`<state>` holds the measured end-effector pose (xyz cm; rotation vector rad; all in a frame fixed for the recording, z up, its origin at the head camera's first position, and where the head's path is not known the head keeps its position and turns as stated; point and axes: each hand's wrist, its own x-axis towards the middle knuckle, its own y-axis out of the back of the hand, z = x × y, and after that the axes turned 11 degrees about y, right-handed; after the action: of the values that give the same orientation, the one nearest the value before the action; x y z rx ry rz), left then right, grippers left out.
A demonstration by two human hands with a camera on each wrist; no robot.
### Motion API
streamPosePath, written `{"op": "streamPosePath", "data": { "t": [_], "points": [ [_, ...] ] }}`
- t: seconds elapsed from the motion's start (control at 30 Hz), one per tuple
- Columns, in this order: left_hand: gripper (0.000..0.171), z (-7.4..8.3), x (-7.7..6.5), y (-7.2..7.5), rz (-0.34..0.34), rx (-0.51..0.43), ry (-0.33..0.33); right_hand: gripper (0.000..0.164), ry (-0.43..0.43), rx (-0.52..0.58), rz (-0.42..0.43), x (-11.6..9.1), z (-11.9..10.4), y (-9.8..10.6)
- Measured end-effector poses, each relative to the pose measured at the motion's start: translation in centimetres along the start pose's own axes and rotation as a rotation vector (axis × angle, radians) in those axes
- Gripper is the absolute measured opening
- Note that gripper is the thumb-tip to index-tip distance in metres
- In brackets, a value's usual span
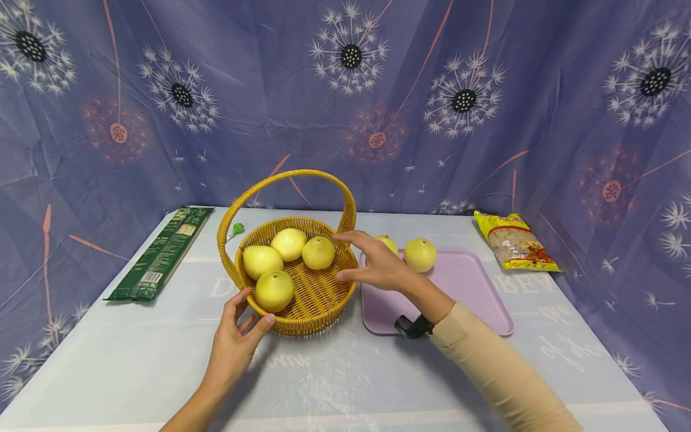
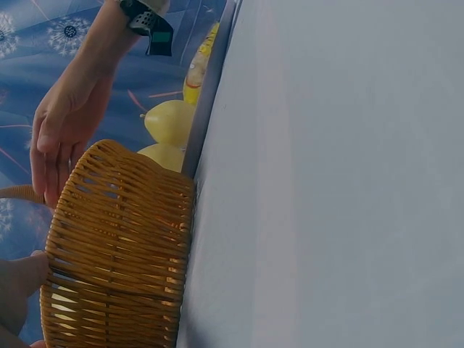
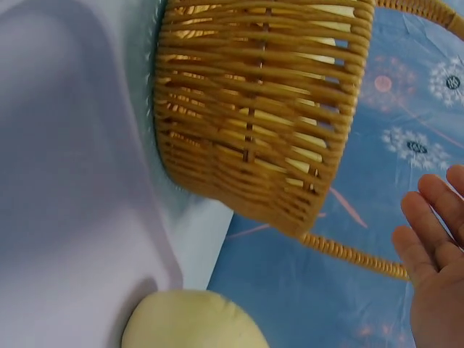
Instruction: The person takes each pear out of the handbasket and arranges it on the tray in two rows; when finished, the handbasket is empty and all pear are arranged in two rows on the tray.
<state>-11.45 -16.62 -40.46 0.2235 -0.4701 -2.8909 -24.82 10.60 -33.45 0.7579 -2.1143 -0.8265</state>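
Observation:
A yellow wicker basket [image 1: 310,326] with a tall hooped handle [image 1: 294,173] stands left of the table's middle. Several pale yellow-green, pear-like fruits [image 1: 288,244] lie in it. My left hand [image 1: 233,342] grips its near-left rim, thumb over the edge; the left wrist view shows that thumb against the wicker [image 2: 119,246]. Over the basket's right side is my right hand [image 1: 380,264], fingers extended and holding nothing, close to one fruit [image 1: 318,252]. In the right wrist view its fingers [image 3: 428,217] spread beside the handle. Two more fruits [image 1: 420,255] are at the tray's far-left corner.
A lilac tray [image 1: 469,294] lies right of the basket, partly under my right forearm. A green packet [image 1: 162,255] lies far left, a green-topped lollipop [image 1: 237,228] behind the basket, and a yellow food bag [image 1: 515,242] far right. A patterned cloth [image 1: 270,120] hangs behind the table.

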Motion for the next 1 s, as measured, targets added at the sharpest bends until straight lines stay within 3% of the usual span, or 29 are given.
{"op": "streamPosePath", "data": {
  "t": [0.27, 1.0],
  "points": [
    [0.077, 0.0, 0.0, 0.0, -0.004, -0.004, 0.000, 0.074, 0.043, -0.007, -0.047, 1.2, -0.2, -1.2],
    [0.078, 0.0, 0.0, 0.0, 0.000, -0.010, -0.006, 0.074, 0.009, -0.017, -0.173, 4.0, -0.3, -4.1]
  ]
}}
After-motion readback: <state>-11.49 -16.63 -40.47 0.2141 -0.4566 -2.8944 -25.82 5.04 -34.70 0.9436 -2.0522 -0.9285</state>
